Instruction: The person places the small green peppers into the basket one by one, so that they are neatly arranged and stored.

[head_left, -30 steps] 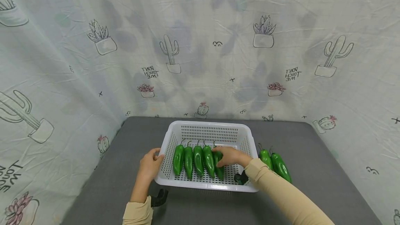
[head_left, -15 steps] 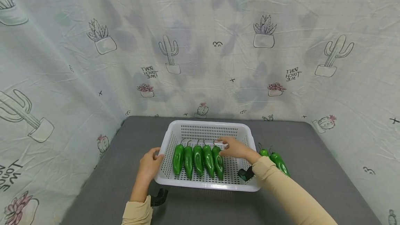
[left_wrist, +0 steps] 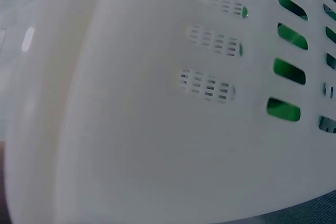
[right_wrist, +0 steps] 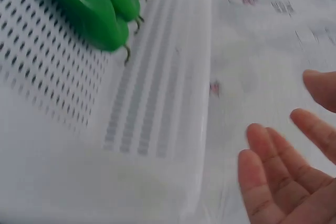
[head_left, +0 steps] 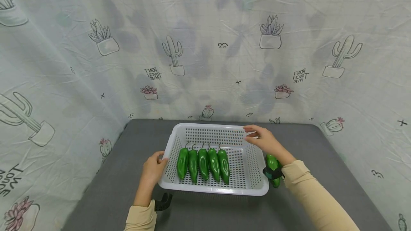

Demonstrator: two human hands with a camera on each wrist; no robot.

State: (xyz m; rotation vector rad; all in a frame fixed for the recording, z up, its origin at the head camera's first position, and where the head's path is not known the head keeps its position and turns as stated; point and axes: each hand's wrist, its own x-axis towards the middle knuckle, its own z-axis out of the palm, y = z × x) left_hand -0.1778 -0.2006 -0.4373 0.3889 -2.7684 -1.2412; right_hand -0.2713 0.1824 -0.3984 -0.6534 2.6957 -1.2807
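A white perforated plastic basket [head_left: 212, 190] stands on the grey table, with several green peppers [head_left: 203, 164] side by side in its left and middle part. At the basket's left rim my left hand [head_left: 154, 168] grips the edge. The outer basket wall [left_wrist: 131, 129] fills the left wrist view. My right hand [head_left: 264, 141] hovers over the back right corner with nothing in it; in the right wrist view its fingers [right_wrist: 257, 182] are spread and relaxed. Outside the basket on the right, green pepper [head_left: 273, 161] shows partly behind my right wrist.
The grey table [head_left: 205, 213] extends around the basket. Behind and at both sides hangs a pale curtain [head_left: 205, 63] printed with cacti. A black wrist camera [head_left: 271, 173] on my right arm is close to the basket's right rim.
My right hand has let go of the rightmost pepper in the basket, lifted, and moved right toward the rim. My left hand has stayed on the left rim.
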